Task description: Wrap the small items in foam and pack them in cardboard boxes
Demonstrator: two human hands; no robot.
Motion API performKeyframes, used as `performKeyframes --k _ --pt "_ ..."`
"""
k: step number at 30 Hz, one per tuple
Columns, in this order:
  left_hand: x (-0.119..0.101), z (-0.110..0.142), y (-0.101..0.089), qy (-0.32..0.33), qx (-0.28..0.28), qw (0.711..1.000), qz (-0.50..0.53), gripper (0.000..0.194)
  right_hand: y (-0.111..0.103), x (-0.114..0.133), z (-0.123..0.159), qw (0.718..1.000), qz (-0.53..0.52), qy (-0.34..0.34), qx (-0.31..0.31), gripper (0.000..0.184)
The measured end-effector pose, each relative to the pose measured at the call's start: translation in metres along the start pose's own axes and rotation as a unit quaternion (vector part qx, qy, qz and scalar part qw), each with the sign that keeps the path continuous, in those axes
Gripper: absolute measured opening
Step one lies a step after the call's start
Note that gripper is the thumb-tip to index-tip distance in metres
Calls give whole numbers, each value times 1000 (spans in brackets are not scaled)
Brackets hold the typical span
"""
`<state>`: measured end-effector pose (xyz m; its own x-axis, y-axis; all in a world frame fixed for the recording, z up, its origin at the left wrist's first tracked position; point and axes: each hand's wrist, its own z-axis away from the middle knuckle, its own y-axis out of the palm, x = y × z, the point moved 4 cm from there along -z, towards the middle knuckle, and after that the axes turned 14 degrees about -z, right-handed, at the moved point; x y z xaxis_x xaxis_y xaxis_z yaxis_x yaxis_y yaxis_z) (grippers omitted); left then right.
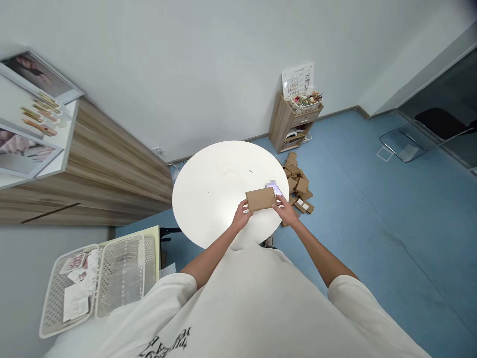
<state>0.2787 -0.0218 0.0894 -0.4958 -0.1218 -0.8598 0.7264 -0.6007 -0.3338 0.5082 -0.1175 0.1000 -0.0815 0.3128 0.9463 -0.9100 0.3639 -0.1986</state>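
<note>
While the left hand (242,216) and right hand (286,211) grasp its opposite ends, one brown carton (261,200), seemingly folded shut, is over the white table (201,189). Similar cartons (301,185), formed, lie heaped on the floor (354,199) alongside; contents, if any, cannot be told.

Round white table (208,199), phone (277,190) on top, cardboard boxes (302,185) on blue floor (354,214)

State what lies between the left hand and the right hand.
The head view shows a brown cardboard box between left hand and right hand.
</note>
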Motion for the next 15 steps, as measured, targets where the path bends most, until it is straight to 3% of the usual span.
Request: performKeyframes --k 7,15 --pt "-47 -41 87 21 1 1000 -17 63 -101 -19 -19 999 21 8 -38 60" --pt "-85 -74 178 18 21 999 -17 65 -190 -39 -38 997 35 8 -76 67"
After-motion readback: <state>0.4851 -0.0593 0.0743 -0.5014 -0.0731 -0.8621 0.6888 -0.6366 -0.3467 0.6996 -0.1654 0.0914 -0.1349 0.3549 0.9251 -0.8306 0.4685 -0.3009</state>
